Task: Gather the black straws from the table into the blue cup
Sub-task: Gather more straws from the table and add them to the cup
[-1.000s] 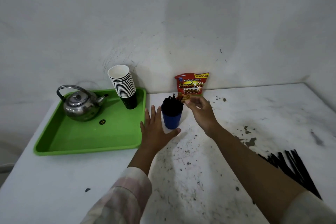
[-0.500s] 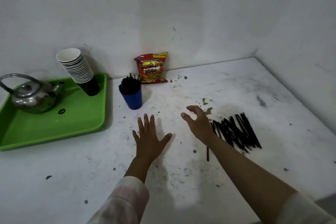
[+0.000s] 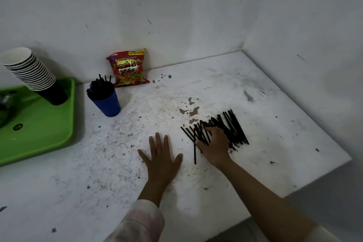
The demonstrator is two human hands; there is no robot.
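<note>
The table (image 3: 265, 104) is still holding a pile of black straws (image 3: 233, 125) at 3 o'clock of the blue cup (image 3: 107, 102), already part-filled. The right hand (image 3: 214, 143), 1 second ago at the cup, is now curling its fingers onto the pile, starting another pickup. The left hand (image 3: 161, 155) is resting flat, fingers spread.

So the count: one blue cup (image 3: 107, 102) stuffed with black straws, too many to count, plus a loose pile of straws (image 3: 225, 127) on the table, dozens maybe. One snack bag (image 3: 127, 68), one green tray (image 3: 39, 133), one stack of paper cups (image 3: 29, 70), roughly fifteen. Two hands, left hand (image 3: 161, 160) and right hand (image 3: 215, 146).
</note>
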